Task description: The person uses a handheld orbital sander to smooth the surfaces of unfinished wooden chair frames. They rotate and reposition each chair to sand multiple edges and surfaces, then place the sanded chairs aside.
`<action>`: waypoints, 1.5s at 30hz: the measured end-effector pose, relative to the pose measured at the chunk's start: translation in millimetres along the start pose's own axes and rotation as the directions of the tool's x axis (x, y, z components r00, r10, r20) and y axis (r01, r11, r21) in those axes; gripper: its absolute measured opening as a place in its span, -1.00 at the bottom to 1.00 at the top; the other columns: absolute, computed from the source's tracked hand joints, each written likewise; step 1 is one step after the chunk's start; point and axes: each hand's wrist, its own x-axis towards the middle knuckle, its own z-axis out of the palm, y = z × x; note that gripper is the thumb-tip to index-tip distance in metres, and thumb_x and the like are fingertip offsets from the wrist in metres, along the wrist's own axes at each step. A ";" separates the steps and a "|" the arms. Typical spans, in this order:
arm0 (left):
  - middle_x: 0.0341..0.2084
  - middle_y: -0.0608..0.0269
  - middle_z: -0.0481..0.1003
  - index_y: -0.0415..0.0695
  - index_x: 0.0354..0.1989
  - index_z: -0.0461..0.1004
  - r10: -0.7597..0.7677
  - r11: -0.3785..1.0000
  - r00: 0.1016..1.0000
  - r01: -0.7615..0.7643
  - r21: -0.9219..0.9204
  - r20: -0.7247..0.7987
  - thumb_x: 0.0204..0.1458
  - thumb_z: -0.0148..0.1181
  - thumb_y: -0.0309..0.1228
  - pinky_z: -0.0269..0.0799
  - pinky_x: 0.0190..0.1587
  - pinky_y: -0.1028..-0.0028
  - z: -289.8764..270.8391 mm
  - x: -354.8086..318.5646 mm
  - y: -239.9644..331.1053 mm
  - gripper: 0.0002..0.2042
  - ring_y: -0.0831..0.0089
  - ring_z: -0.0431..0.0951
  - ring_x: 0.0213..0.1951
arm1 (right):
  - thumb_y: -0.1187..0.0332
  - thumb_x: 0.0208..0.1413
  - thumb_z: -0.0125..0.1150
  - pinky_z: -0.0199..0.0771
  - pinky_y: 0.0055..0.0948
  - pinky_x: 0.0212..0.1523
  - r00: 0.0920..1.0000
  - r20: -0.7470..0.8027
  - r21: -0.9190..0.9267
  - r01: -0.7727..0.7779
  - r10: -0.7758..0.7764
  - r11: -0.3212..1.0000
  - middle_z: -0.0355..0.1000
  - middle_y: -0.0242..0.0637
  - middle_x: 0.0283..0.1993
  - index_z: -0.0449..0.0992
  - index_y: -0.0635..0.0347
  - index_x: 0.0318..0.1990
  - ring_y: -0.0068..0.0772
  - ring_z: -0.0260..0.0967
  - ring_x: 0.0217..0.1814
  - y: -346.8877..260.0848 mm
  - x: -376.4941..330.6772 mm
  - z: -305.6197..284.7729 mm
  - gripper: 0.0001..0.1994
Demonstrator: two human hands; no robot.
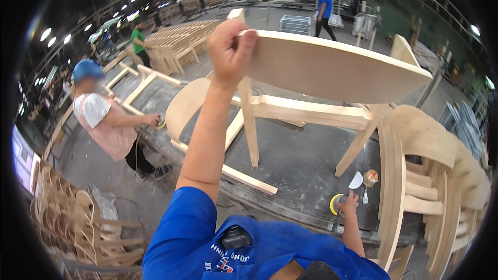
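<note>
My left hand, raised on an outstretched arm, is closed round the top left end of a pale wooden chair frame with a curved backrest. Below the backrest, a crossrail and two legs come down to the dark worktable. Low on the right, my right hand has its fingers round a hand sander with a yellow-edged pad, resting on the tabletop. Just beyond that hand lie a white half-round piece, a small tub and a small white spatula-like tool.
Stacked chair frames crowd the table's right side. Another curved chair frame stands left of mine. A co-worker in a blue cap holds a sander there. More curved wooden parts are piled at lower left. People walk farther back.
</note>
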 end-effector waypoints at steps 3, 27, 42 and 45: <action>-0.68 0.25 0.31 -0.21 -0.58 0.41 0.016 1.000 1.000 -0.017 0.021 0.019 0.07 0.27 -0.14 0.18 -0.48 0.44 -4.5 -0.9 9.3 -0.62 0.39 0.30 -0.57 | 0.29 -0.21 0.52 0.10 -0.02 0.35 0.822 -0.448 0.040 0.411 -0.351 0.911 -0.01 0.10 0.38 0.12 0.20 0.33 0.21 -0.01 0.40 -36.6 12.4 -58.4 -0.09; 0.01 0.20 0.54 -0.08 0.00 0.55 0.075 0.995 0.985 -0.085 0.058 0.156 -0.33 0.45 0.00 0.18 0.22 0.05 -109.0 -53.7 32.5 -0.34 0.09 0.44 0.13 | -0.20 -0.12 0.36 0.05 0.08 0.31 -0.148 -0.812 -0.527 0.601 -0.565 0.600 0.26 -0.16 0.13 0.28 0.18 0.19 0.08 0.09 0.30 -270.7 -240.2 -306.7 -0.18; 0.16 -0.11 0.34 -0.19 0.07 0.40 -0.035 0.950 0.992 0.072 -0.304 0.125 -0.29 0.42 0.12 0.31 0.19 0.18 -109.9 -80.3 21.4 -0.21 -0.02 0.37 0.18 | -0.10 0.07 0.23 0.02 0.06 0.32 -0.080 -0.863 -0.436 0.616 -0.499 0.656 0.20 -0.10 0.15 0.26 0.18 0.17 0.09 0.04 0.34 -235.5 -271.6 -284.7 -0.34; 0.23 -0.15 0.23 -0.18 0.17 0.29 -0.030 0.942 0.986 0.083 -0.327 0.163 -0.27 0.40 0.16 0.30 0.20 0.14 -110.1 -87.4 24.7 -0.12 -0.01 0.30 0.23 | 0.01 0.09 0.21 0.02 0.05 0.33 -0.080 -0.867 -0.436 0.598 -0.492 0.672 0.20 -0.10 0.15 0.27 0.17 0.16 0.09 0.04 0.35 -230.0 -278.9 -280.0 -0.41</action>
